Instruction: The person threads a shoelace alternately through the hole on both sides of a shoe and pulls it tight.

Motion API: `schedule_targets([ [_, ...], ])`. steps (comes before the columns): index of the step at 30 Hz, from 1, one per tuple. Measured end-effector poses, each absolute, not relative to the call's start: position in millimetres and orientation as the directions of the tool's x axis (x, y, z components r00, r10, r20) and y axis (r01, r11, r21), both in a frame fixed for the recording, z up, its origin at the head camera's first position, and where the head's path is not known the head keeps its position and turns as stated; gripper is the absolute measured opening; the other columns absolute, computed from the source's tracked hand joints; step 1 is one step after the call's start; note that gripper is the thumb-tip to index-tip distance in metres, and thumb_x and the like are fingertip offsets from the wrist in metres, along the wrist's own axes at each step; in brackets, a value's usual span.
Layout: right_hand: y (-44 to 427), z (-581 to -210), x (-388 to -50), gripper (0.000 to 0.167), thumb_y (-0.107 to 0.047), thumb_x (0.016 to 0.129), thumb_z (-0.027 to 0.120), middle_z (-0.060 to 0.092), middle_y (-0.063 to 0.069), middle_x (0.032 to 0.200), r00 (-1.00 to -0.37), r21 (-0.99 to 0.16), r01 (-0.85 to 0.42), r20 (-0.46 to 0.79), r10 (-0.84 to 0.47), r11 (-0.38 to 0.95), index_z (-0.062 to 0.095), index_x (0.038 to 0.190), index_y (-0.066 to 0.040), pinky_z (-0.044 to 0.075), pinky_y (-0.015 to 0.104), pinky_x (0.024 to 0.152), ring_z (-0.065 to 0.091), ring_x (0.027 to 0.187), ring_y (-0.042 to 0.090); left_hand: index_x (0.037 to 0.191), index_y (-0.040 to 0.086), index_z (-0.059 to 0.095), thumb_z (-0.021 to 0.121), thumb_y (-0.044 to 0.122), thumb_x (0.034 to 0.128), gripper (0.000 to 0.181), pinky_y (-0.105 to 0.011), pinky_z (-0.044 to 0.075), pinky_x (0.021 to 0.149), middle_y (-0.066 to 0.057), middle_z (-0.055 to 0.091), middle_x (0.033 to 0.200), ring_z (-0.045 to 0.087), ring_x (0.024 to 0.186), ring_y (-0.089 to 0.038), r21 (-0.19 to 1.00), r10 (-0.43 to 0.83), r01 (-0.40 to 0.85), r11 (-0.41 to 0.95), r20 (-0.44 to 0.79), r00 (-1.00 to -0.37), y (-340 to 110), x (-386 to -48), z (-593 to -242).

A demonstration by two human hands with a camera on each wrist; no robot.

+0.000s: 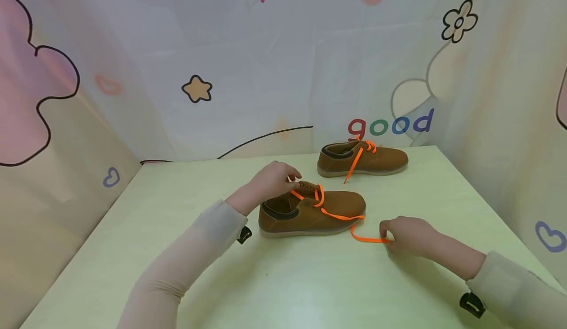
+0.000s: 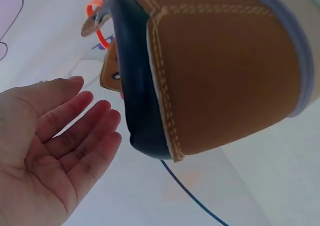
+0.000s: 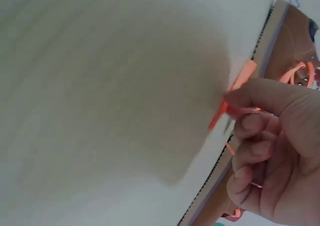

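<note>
A brown shoe (image 1: 288, 224) with a dark collar lining stands upright on the table, toe to the right. Its orange shoelace (image 1: 370, 240) passes through some eyelets and trails over the toe side onto the table. My right hand (image 1: 413, 238) pinches that lace near its end between thumb and index finger, as the right wrist view confirms. Over the shoe's opening, beside the eyelet flap, is my left hand (image 1: 272, 181). In the left wrist view its fingers (image 2: 95, 161) are loosely bent, with nothing between them and the thumb.
Behind stands a second brown shoe (image 1: 390, 162), its orange lace (image 1: 354, 164) hanging down the near side to the table. The pale table (image 1: 283, 280) ends at a printed curtain (image 1: 266, 48) at the back and sides.
</note>
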State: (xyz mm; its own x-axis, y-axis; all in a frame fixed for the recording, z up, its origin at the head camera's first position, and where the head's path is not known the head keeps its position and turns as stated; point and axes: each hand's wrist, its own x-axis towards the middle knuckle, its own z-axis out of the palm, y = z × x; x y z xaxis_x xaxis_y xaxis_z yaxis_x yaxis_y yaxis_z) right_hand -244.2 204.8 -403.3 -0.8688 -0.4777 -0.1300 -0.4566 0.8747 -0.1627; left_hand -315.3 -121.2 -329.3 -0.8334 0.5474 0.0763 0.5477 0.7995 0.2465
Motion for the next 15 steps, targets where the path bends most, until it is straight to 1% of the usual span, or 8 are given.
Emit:
schedule_targets([
  [2, 207.0, -408.6, -242.9, 0.016, -0.009, 0.085, 0.076, 0.053, -0.006, 0.065, -0.874, -0.157, -0.46, -0.097, -0.477, 0.874, 0.064, 0.083, -0.019, 0.034, 0.024, 0.055, 0.042, 0.06, 0.01, 0.124, 0.004, 0.074, 0.067, 0.015, 0.0989, 0.028, -0.037, 0.057, 0.094, -0.011, 0.077, 0.114, 0.071, 0.104, -0.025, 0.256, 0.536, 0.532, 0.807, 0.06, -0.842, -118.6, -320.3, -328.6],
  [4, 209.7, -407.8, -243.3, 0.019, -0.006, 0.084, 0.074, 0.053, -0.006, 0.065, -0.876, -0.164, -0.461, -0.072, -0.477, 0.872, 0.06, 0.08, -0.018, 0.034, 0.024, 0.055, 0.042, 0.06, 0.01, 0.125, 0.005, 0.073, 0.067, 0.016, 0.0992, 0.029, -0.037, 0.056, 0.096, -0.011, 0.077, 0.116, 0.071, 0.107, -0.025, 0.262, 0.53, 0.521, 0.812, 0.041, -0.847, -115.8, -325.1, -328.6],
  [7, 216.1, -398.5, -246.4, 0.017, -0.004, 0.084, 0.072, 0.055, -0.006, 0.066, -0.876, -0.185, -0.468, -0.033, -0.482, 0.864, 0.058, 0.08, -0.014, 0.033, 0.023, 0.056, 0.042, 0.06, 0.009, 0.126, 0.006, 0.073, 0.067, 0.016, 0.0996, 0.029, -0.037, 0.056, 0.097, -0.01, 0.077, 0.116, 0.07, 0.107, -0.025, 0.27, 0.534, 0.517, 0.812, 0.014, -0.845, -112.6, -331.3, -331.0],
  [9, 219.7, -387.3, -249.6, 0.015, -0.003, 0.084, 0.07, 0.06, -0.005, 0.07, -0.872, -0.197, -0.48, -0.003, -0.49, 0.855, 0.059, 0.082, -0.012, 0.035, 0.023, 0.057, 0.044, 0.061, 0.009, 0.125, 0.006, 0.073, 0.067, 0.016, 0.0997, 0.028, -0.037, 0.055, 0.096, -0.01, 0.077, 0.116, 0.069, 0.106, -0.025, 0.274, 0.54, 0.519, 0.81, -0.002, -0.842, -111.2, -334.1, -333.4],
  [12, 221.7, -371.6, -257.7, 0.011, -0.007, 0.087, 0.07, 0.069, -0.002, 0.076, -0.868, -0.226, -0.495, 0.078, -0.491, 0.839, 0.061, 0.083, -0.012, 0.039, 0.024, 0.057, 0.051, 0.063, 0.008, 0.123, 0.006, 0.074, 0.067, 0.016, 0.0994, 0.027, -0.037, 0.055, 0.097, -0.011, 0.077, 0.115, 0.068, 0.106, -0.025, 0.276, 0.544, 0.52, 0.808, -0.014, -0.839, -110.2, -336.2, -336.6],
  [15, 216.0, -361.6, -267.8, 0.012, -0.014, 0.092, 0.071, 0.074, 0.002, 0.079, -0.877, -0.273, -0.478, 0.211, -0.432, 0.835, 0.063, 0.083, -0.012, 0.043, 0.026, 0.058, 0.059, 0.065, 0.011, 0.121, 0.006, 0.075, 0.067, 0.015, 0.0992, 0.024, -0.037, 0.055, 0.098, -0.011, 0.077, 0.115, 0.067, 0.105, -0.024, 0.274, 0.542, 0.516, 0.811, -0.021, -0.84, -108.9, -336.5, -337.8],
])
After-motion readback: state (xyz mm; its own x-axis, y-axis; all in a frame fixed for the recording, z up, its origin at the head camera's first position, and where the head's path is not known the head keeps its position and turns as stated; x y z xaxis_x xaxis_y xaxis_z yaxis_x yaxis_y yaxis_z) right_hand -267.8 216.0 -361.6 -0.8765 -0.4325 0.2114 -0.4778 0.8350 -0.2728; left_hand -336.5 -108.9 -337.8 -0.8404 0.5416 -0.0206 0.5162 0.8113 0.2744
